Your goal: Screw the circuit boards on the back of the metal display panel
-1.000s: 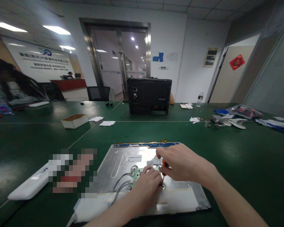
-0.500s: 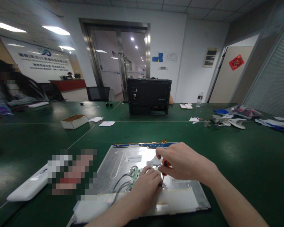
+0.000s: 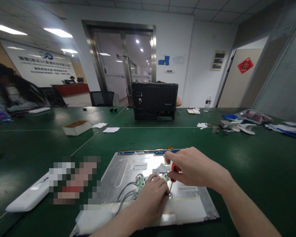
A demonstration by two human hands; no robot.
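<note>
A silver metal display panel (image 3: 123, 171) lies flat on the green table in front of me. A small green circuit board (image 3: 141, 182) with grey cables sits on it. My left hand (image 3: 151, 197) rests on the panel beside that board, fingers curled down at the screwdriver's tip. My right hand (image 3: 196, 169) grips an orange-handled screwdriver (image 3: 174, 169), held upright with its thin shaft pointing down to the panel by my left fingers.
A white plastic strip (image 3: 27, 197) lies at the left. A cardboard box (image 3: 77, 127) and papers sit further back. A black monitor casing (image 3: 154, 101) stands mid-table. Loose parts and bags (image 3: 239, 126) crowd the right rear. A person sits at far left.
My right hand with the screwdriver has shifted slightly right and turned a little. My left hand stays in place on the panel.
</note>
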